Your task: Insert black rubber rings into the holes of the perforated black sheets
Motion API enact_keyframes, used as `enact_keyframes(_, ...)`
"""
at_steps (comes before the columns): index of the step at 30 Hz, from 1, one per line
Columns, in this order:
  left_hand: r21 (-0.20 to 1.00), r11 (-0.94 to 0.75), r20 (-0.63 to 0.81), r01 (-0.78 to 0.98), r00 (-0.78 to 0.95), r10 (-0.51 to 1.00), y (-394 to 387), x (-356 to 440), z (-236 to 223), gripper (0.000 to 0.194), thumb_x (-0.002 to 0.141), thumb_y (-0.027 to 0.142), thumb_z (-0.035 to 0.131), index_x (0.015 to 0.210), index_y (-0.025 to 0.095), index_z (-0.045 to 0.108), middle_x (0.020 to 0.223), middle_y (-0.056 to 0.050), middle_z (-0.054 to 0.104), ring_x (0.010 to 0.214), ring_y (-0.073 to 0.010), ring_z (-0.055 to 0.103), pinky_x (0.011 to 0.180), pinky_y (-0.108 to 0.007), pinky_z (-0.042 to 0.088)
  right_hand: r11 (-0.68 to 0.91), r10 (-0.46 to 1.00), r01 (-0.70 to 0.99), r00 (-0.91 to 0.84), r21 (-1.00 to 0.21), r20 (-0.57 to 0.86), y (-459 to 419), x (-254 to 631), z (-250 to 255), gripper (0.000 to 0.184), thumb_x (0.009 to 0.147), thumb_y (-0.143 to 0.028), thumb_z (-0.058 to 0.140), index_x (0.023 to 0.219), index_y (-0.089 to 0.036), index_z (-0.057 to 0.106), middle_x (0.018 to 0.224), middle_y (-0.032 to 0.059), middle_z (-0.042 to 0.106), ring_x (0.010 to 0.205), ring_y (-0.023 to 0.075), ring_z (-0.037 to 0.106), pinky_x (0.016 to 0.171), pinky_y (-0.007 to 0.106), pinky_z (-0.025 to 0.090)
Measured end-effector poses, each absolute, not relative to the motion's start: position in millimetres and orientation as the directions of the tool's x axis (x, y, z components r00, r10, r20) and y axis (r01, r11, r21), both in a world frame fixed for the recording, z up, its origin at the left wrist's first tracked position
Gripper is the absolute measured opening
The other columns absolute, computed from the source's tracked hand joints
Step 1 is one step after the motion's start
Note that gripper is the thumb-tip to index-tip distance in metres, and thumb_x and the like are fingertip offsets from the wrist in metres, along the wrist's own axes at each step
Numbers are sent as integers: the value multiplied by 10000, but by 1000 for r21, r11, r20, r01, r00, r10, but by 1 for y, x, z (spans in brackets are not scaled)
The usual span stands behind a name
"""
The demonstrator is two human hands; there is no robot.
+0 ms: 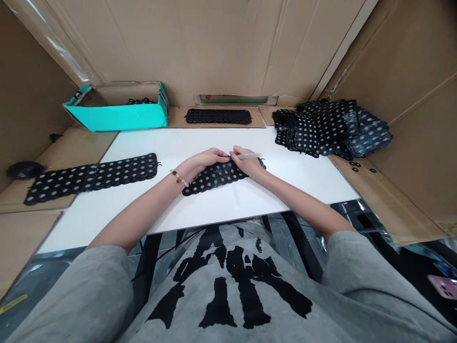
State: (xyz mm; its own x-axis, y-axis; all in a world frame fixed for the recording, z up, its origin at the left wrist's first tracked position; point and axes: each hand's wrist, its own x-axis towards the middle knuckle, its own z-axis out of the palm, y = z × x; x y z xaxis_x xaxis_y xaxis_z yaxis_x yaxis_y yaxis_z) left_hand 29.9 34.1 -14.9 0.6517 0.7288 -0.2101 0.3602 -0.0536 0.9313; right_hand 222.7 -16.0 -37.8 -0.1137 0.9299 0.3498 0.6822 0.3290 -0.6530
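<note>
nearest, a grey cotton t-shirt (228, 286) with a rough black print covers the person's chest, its sleeves ending above the bare forearms. the left hand (210, 159) lies palm down on a perforated black strip (214, 177), curved over it and resting, not clenched. a bracelet (178, 177) of round dark and pale beads circles that wrist. the right hand (246, 164) is closed in a firm grasp around a slim white pen (250, 156) and sits just beside the left hand, also bearing on the strip. the strip lies at a slant on the smooth white board (285, 190), under both hands, with scalloped edges and rows of round holes.

to the left on the board, a longer dotted strip (89, 176) lies flat, its end reaching onto the cardboard. to the right, a loose pile of dotted strips (321, 128) sits in overlapping layers, with small black rings (357, 166) scattered on the cardboard beside it. farther on, a dark, tightly linked strip (218, 116) lies on a cardboard sheet, next to a teal box (117, 116) with low, thin walls and some black pieces (139, 101) inside. creased cardboard walls (214, 47) rise behind everything.
</note>
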Motion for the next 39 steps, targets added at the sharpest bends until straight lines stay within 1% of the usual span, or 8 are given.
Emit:
enact_keyframes(4,920,-164,-147,355,703,696,36,28,-18,418,660,551,796,847,181,734,872,-40,729,828,-224,601,813,-344,441,348,920,685,-119,-640,373,-15,223,-34,347,986,-389,482,701,-250,340,659,-9,478,656,181,439,659,325,308)
enact_keyframes(9,855,-328,-7,401,643,766,34,35,-30,389,614,480,813,820,189,658,873,-14,693,891,-242,615,901,-362,452,378,918,581,-135,-721,372,-12,230,-32,361,942,-389,508,642,-245,369,616,-17,461,656,171,457,665,315,351)
enact_keyframes(20,923,-158,-57,350,532,845,29,38,-31,533,562,325,871,1028,200,647,916,-20,742,919,-241,667,913,-362,483,367,930,484,-162,-795,331,-8,234,-39,275,868,-338,556,620,-230,505,760,16,668,794,191,608,786,324,444)
enact_keyframes(23,939,-99,-88,330,507,857,29,37,-29,545,528,313,886,1012,198,662,923,-26,749,942,-249,670,937,-375,483,369,927,529,-151,-764,344,-9,230,-41,283,894,-314,539,631,-237,471,807,25,691,833,197,618,818,328,455)
enact_keyframes(27,945,-47,-140,323,533,835,32,34,-23,590,497,349,905,1028,182,708,984,-53,765,1010,-272,668,993,-397,465,415,896,676,-188,-609,402,-10,224,-43,259,937,-287,520,686,-243,477,823,57,688,851,225,611,846,359,438)
enact_keyframes(31,939,-101,-123,329,595,794,35,30,-17,585,537,395,897,1056,180,734,1066,-67,774,1089,-283,660,1049,-403,435,424,887,730,-217,-535,407,-8,225,-39,267,956,-281,507,694,-243,471,828,74,682,851,234,600,859,367,420)
enact_keyframes(35,892,-240,-64,383,633,771,38,26,-18,513,616,436,853,1041,173,739,986,-63,777,992,-269,672,958,-396,475,423,891,705,-210,-569,402,-7,236,-35,290,905,-284,548,631,-239,464,739,42,642,785,215,565,849,365,413)
enact_keyframes(39,834,-339,-20,435,638,770,38,26,-23,353,713,502,766,815,169,714,802,-42,727,789,-212,623,825,-360,469,262,959,632,-90,-730,267,-7,244,-32,292,840,-288,550,565,-233,469,604,-6,546,674,183,514,708,328,392)
